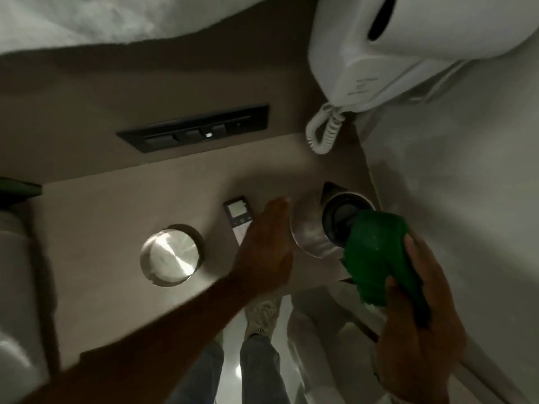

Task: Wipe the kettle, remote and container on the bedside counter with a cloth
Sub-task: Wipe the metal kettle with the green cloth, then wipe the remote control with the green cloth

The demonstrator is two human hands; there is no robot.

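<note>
A steel kettle (313,228) stands at the right end of the beige counter (102,228), seen from above. My right hand (417,339) is shut on a green cloth (376,258) that presses against the kettle's near-right side and covers part of its black lid. My left hand (265,246) reaches flat over the counter just left of the kettle, fingers stretched out, holding nothing. Under that hand's left edge lies a small remote (237,217) with a screen, partly hidden. Further left sits a round steel container (170,255) with a shiny lid.
A black switch panel (198,129) is set in the wall behind the counter. A white wall-mounted appliance (408,45) with a coiled cord (322,132) hangs above the kettle. White bedding lies at far left and top. My feet (259,319) show below the counter's front edge.
</note>
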